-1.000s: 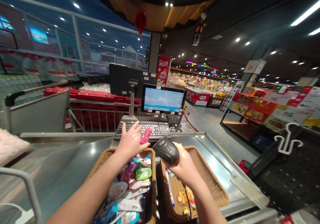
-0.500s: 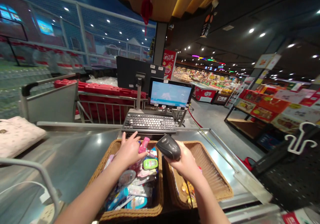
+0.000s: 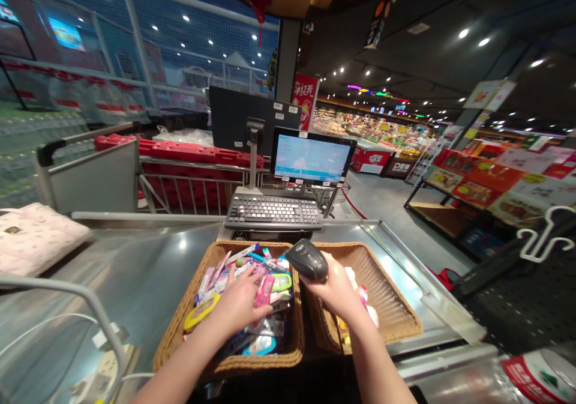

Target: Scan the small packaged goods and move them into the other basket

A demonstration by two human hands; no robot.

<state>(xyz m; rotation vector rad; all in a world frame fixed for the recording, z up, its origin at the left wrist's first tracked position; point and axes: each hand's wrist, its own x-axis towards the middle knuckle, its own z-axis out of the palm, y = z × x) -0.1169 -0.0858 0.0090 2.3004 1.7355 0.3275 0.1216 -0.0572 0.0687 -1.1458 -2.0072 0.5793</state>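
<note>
My left hand is closed on a small pink item, low over the left wicker basket, which is full of several small packaged goods. My right hand grips a black barcode scanner above the near edge of the right wicker basket. The scanner's head points toward the pink item. A few small packets lie in the right basket beside my right wrist.
A keyboard and a lit screen stand behind the baskets on the steel checkout counter. A pale pink cushion lies at far left, with white cables at bottom left. Shop shelves and an aisle lie to the right.
My left hand has come down and back from near the keyboard to the left basket, still holding the pink item. The scanner hand has stayed beside it, and the view has tilted down.
</note>
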